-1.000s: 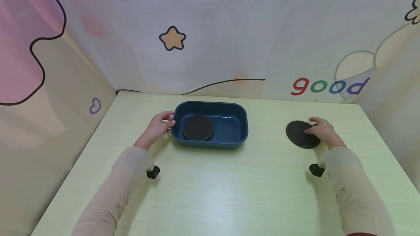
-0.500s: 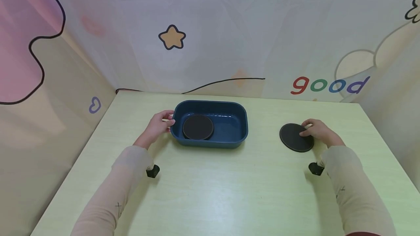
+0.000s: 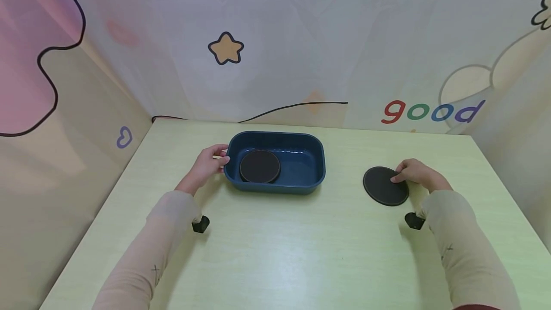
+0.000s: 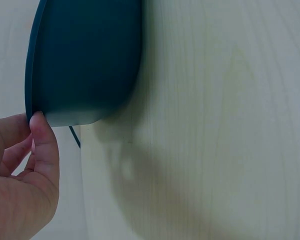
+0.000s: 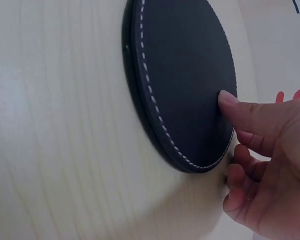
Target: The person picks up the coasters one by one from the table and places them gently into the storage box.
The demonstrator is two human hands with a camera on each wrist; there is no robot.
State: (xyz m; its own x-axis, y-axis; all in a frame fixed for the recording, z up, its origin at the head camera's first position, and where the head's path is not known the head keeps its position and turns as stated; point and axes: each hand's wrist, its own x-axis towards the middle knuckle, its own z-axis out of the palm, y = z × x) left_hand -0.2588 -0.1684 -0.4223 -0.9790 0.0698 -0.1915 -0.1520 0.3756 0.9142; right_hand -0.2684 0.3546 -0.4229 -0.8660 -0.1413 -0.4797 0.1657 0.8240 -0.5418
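Observation:
A dark blue rectangular bin (image 3: 301, 166) with rounded corners stands on the table. My left hand (image 3: 207, 164) pinches its left end at the rim; in the left wrist view the thumb (image 4: 44, 137) lies against the outer wall. Inside the bin, at its left side, lies a round black coaster (image 3: 260, 166). To the right, my right hand (image 3: 418, 173) grips a second round black coaster (image 3: 383, 188) by its edge. White stitching runs round this coaster (image 5: 185, 75) in the right wrist view. The thumb (image 5: 250, 115) presses its top face, and the other fingers are curled at its edge.
The pale wooden table (image 3: 275, 252) meets a printed cloth backdrop (image 3: 284, 51) at its far edge. A black wrist device (image 3: 200, 224) sits at the left cuff and another black device (image 3: 414, 221) at the right cuff.
My right hand has drawn its coaster a little to the left and toward me. The left hand, the bin and the coaster inside it stay where they were.

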